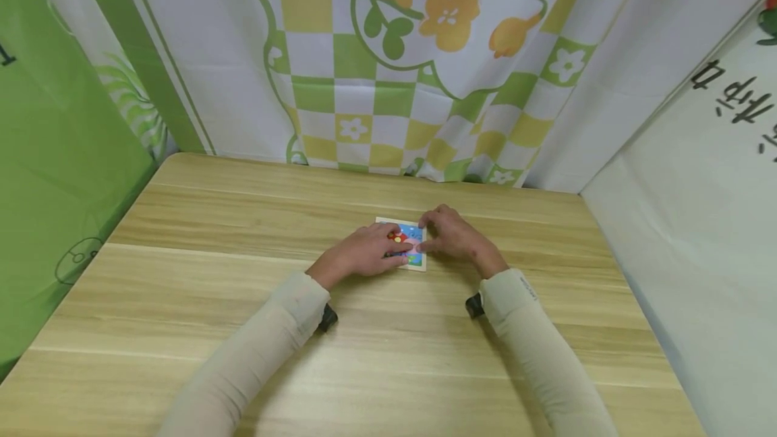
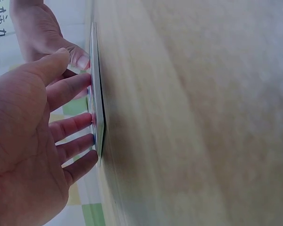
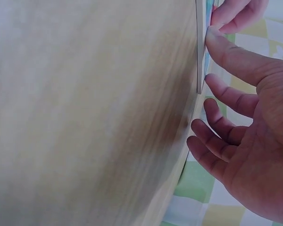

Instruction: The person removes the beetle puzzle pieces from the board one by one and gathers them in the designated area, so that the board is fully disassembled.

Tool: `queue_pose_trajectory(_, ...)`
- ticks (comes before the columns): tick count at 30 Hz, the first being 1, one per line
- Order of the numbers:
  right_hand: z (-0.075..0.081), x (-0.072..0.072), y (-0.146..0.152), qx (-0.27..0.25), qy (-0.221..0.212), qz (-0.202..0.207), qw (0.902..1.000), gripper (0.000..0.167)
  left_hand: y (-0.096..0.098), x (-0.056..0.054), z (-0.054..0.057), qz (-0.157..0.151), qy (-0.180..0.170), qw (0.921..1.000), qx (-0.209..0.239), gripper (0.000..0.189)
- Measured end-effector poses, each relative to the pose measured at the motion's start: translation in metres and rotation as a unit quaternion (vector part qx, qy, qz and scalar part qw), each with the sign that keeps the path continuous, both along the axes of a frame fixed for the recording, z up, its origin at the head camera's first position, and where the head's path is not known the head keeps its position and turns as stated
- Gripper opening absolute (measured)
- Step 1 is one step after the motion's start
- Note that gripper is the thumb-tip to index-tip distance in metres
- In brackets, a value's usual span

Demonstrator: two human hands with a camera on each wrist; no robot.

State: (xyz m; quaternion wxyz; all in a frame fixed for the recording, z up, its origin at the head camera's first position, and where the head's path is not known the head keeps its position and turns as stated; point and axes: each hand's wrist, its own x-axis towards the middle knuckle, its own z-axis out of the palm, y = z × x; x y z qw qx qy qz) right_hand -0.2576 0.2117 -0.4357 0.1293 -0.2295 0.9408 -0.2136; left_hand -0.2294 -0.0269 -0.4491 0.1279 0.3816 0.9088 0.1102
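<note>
A small, flat square board (image 1: 415,230) with a pale rim and a bright cartoon picture lies on the wooden table (image 1: 394,356). From its left side my left hand (image 1: 368,251) reaches over it, fingertips resting on the picture and covering part of it. At the right edge is my right hand (image 1: 454,236). In the right wrist view that hand's thumb (image 3: 236,56) touches the board's face and the index fingertip is at its corner; the other fingers hang loosely bent. The left wrist view shows the board (image 2: 97,101) edge-on, with spread left fingers (image 2: 70,127) against it.
A green and yellow checked curtain (image 1: 376,106) hangs along the table's far edge. Green cloth (image 1: 61,154) borders the left side and a white panel with writing (image 1: 698,221) the right. Dark objects (image 1: 475,305) sit under the wrists at the sleeves.
</note>
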Motion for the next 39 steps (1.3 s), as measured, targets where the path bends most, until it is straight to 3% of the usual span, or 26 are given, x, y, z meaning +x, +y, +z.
queue_pose_trajectory(8, 0.0024, 0.0003, -0.0017, 0.006, 0.001, 0.006, 1.0, 0.051, -0.0002, -0.001, -0.0021, 0.002, -0.001, 1.0, 0.007, 0.051)
queue_pose_trajectory(15, -0.0001, -0.0024, -0.0037, -0.003, 0.024, 0.047, 0.9986, 0.037, -0.0001, -0.0003, -0.0002, 0.005, -0.003, 1.0, 0.005, 0.05)
queue_pose_trajectory(22, 0.0016, 0.0005, -0.0044, 0.004, 0.02, 0.037, 0.9991, 0.053, 0.0002, -0.0006, -0.0008, 0.007, -0.008, 0.9999, -0.002, 0.051)
queue_pose_trajectory(31, -0.0006, 0.0022, -0.0038, 0.006, 0.008, 0.027, 0.9996, 0.053, 0.0003, -0.0004, 0.0003, 0.011, -0.013, 0.9998, -0.003, 0.051)
queue_pose_trajectory(39, 0.0, 0.0014, -0.0055, -0.008, 0.022, 0.044, 0.9987, 0.052, -0.0008, -0.0005, -0.0006, 0.008, -0.019, 0.9998, -0.003, 0.052)
